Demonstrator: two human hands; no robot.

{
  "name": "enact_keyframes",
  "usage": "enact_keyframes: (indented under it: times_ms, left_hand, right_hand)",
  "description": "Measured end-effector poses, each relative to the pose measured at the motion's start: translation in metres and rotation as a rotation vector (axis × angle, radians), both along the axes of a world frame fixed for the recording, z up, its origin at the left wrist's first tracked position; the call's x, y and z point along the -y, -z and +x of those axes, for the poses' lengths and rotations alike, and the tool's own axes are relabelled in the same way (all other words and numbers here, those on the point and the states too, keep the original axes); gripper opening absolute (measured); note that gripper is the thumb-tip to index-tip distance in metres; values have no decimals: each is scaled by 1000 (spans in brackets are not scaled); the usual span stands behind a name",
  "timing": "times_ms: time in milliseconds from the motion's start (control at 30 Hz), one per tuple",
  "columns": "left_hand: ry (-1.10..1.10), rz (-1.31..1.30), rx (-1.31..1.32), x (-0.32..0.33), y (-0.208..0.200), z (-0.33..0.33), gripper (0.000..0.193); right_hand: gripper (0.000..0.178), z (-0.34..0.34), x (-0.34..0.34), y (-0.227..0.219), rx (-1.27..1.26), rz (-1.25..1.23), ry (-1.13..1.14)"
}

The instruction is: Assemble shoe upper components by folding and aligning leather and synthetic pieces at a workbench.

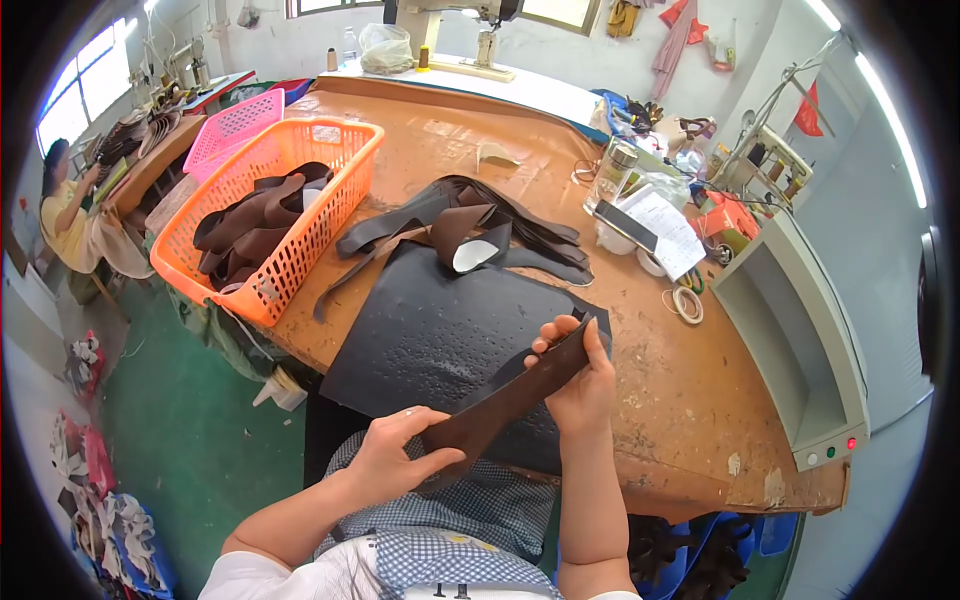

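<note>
A long dark brown leather piece [505,398] is stretched between both my hands above the near edge of the table. My left hand [395,455] grips its lower end over my lap. Its upper end is pinched by my right hand [578,375], over the black rubber mat [430,335]. Beyond the mat lies a pile of dark leather strips [470,225], one curled to show a white inside.
An orange basket [300,195] holding brown leather pieces stands at the left on the orange-brown table [690,400], with a pink basket [232,125] behind it. A grey machine box [800,330], tape rolls, papers and a glass jar sit right. Another person [62,215] sits far left.
</note>
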State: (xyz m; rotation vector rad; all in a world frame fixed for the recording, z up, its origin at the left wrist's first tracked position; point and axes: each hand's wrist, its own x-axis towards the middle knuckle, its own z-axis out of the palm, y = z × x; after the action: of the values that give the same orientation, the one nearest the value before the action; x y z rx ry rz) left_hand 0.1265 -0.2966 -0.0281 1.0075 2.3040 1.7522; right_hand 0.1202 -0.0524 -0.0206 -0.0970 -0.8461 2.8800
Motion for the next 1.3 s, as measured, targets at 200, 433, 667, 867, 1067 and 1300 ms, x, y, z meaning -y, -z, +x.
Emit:
enact_keyframes:
  times_ms: [200,433,667,867,1067,1300]
  left_hand:
    - [-152,-214,-894,4,-43,-17,30]
    - [-110,-621,-1003,-22,25,-15,25]
    - [-57,-592,-952,-34,45,4,23]
    - [-60,-545,-861,-29,47,4,28]
    - [-191,-416,-461,6,16,-19,56]
    - [-103,-339,-314,21,18,-34,38]
  right_hand:
    - [45,-6,-11,-15,-235,67,-52]
    - [56,10,10,64,399,239,19]
    - [48,43,37,72,264,818,201]
    - [53,33,41,71,298,1214,218]
    - [54,30,43,64,308,1033,228]
    - [38,22,49,61,224,1005,212]
